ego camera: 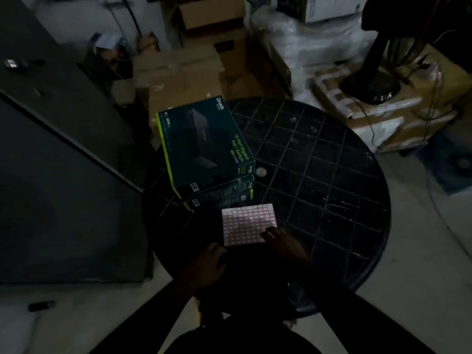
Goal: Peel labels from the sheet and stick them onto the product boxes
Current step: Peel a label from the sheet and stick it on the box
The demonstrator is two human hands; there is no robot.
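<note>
Resting on the round table (332, 149), my right hand (283, 242) touches the label sheet (245, 223) with its fingertips — my left hand (207, 267) lies loosely curled, empty, beside stacked boxes (204, 149).

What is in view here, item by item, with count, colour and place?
Product boxes: two stacked, dark teal with green edges, table's left side.
Label sheet: one, pinkish-white grid, flat on the table's near part.
Table: one, round, black, grid-patterned, centre.
Cardboard cartons: several, brown, behind the table.
Fan stand: one, black, upper right.
Cabinet: one, dark grey, left.
Left hand: resting near the sheet's corner.
Right hand: fingertips on the sheet.
</note>
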